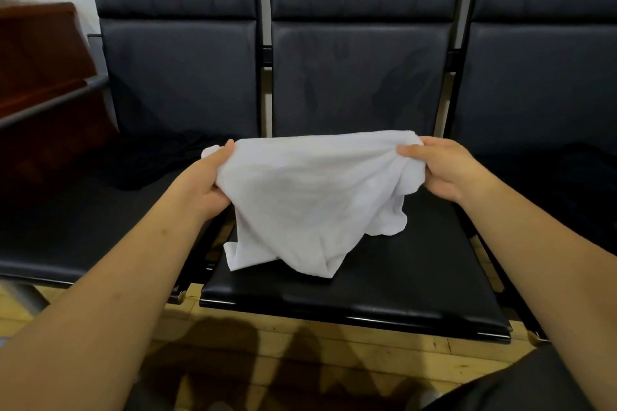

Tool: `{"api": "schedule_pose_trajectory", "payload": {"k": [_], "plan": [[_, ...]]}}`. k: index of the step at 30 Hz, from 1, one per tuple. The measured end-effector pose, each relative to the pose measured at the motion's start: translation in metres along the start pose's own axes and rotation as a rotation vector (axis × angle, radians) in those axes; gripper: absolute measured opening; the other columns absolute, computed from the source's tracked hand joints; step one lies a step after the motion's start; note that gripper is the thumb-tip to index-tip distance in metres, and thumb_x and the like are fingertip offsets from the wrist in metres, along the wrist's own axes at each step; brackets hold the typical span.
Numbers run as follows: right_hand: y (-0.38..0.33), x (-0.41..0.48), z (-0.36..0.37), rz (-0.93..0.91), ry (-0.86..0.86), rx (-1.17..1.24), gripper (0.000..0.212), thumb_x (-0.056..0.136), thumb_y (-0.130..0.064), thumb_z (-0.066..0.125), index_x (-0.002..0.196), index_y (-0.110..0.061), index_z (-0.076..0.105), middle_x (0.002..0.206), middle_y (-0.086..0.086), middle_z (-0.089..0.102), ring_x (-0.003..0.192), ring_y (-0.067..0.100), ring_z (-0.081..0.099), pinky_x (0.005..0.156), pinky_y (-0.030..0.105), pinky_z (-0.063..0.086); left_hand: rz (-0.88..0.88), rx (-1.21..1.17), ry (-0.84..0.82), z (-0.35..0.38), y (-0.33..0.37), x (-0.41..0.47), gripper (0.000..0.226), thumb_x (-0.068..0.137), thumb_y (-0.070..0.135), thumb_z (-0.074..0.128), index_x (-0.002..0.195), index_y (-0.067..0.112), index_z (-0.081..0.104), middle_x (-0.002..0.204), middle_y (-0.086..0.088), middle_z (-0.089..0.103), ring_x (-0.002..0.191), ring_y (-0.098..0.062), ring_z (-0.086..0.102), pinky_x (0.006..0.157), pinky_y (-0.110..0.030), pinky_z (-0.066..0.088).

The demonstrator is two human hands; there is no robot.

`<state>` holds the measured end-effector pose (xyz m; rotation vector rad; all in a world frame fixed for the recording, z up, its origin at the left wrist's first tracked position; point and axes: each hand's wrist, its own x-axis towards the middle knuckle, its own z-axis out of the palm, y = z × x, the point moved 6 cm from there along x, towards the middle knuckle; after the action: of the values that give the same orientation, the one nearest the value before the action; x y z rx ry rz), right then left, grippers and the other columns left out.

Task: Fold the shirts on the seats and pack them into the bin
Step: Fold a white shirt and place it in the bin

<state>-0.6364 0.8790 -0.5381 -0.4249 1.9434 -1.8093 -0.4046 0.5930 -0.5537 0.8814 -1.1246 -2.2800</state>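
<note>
so, both grips are clamped on cloth. the left grip (pixel 207 177) has its thumb over the top edge of the white shirt (pixel 310 197), with the fingers curled behind it. the right grip (pixel 444 167) pinches the opposite end of that same edge, thumb on the near side. holding the two ends apart like this pulls the top edge fairly taut and lets the rest hang. i take it as a way of opening the shirt out and finding its shape before any fold is made.

the shirt hangs in the air above the middle seat (pixel 384 280), and only its bunched lower part rests on the cushion, toward the front. that seat is straight ahead of the person, which is likely why it serves as the folding surface.

outward from there, a dark garment (pixel 157 163) lies crumpled on the left seat (pixel 83 237) close to the backrest, probably waiting its turn. the right seat (pixel 534 197) seems to carry a dark heap (pixel 581 160) too, but it is too dim against the black cushion to say what it is.

counted: two grips, one white shirt, three seats in view, one dark garment for sure and perhaps a second. no bin shows, so packing is some way off by my reckoning. a reddish wooden cabinet (pixel 43 53) stands beyond the left seat's armrest, and wooden floor (pixel 334 354) runs under the row.
</note>
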Motion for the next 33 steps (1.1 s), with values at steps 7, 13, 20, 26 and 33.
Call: {"api": "schedule_pose_trajectory", "payload": {"k": [7, 13, 20, 26, 33], "plan": [[0.069, 0.011, 0.023, 0.304, -0.024, -0.839, 0.04, 0.082, -0.038, 0.081, 0.087, -0.007, 0.057, 0.084, 0.012, 0.063, 0.071, 0.023, 0.064, 0.061, 0.032, 0.055, -0.256, 0.437, 0.099, -0.015, -0.049, 0.016, 0.02, 0.094, 0.006, 0.066, 0.113, 0.0, 0.067, 0.12, -0.02, 0.068, 0.1, -0.026, 0.067, 0.081, -0.041, 0.055], [0.11, 0.015, 0.039, 0.359, 0.001, -0.752, 0.047, 0.086, -0.04, 0.076, 0.113, -0.008, 0.055, 0.106, 0.015, 0.069, 0.084, 0.025, 0.068, 0.074, 0.036, 0.058, -0.255, 0.54, 0.142, -0.031, -0.064, 0.035, 0.031, 0.095, 0.013, 0.067, 0.123, 0.0, 0.062, 0.12, -0.019, 0.067, 0.107, -0.033, 0.066, 0.09, -0.048, 0.054], [0.11, 0.033, 0.042, 0.116, 0.063, -0.625, 0.014, 0.083, -0.018, 0.068, 0.072, -0.016, 0.059, 0.081, 0.008, 0.059, 0.08, 0.028, 0.061, 0.067, 0.036, 0.047, -0.126, 0.219, 0.02, -0.034, -0.059, 0.06, 0.038, 0.099, 0.021, 0.057, 0.131, 0.002, 0.059, 0.131, -0.018, 0.065, 0.12, -0.032, 0.063, 0.11, -0.048, 0.043], [0.067, 0.022, 0.032, 0.248, 0.101, 0.493, 0.024, 0.085, -0.01, 0.063, 0.108, -0.007, 0.067, 0.087, 0.006, 0.056, 0.077, 0.017, 0.054, 0.068, 0.029, 0.05, 0.09, 0.004, -0.134, 0.003, -0.013, 0.041, 0.033, 0.098, 0.016, 0.046, 0.081, 0.011, 0.074, 0.102, -0.01, 0.074, 0.104, -0.029, 0.069, 0.093, -0.039, 0.054], [-0.073, 0.001, -0.002, 0.013, 0.166, 0.298, 0.018, 0.097, -0.017, 0.059, 0.114, -0.011, 0.064, 0.106, 0.006, 0.072, 0.087, 0.019, 0.069, 0.071, 0.03, 0.057, 0.237, -0.014, -0.347, 0.079, 0.072, -0.004, 0.013, 0.092, 0.013, 0.051, 0.081, 0.014, 0.059, 0.105, -0.01, 0.07, 0.107, -0.03, 0.066, 0.094, -0.042, 0.054]]}}
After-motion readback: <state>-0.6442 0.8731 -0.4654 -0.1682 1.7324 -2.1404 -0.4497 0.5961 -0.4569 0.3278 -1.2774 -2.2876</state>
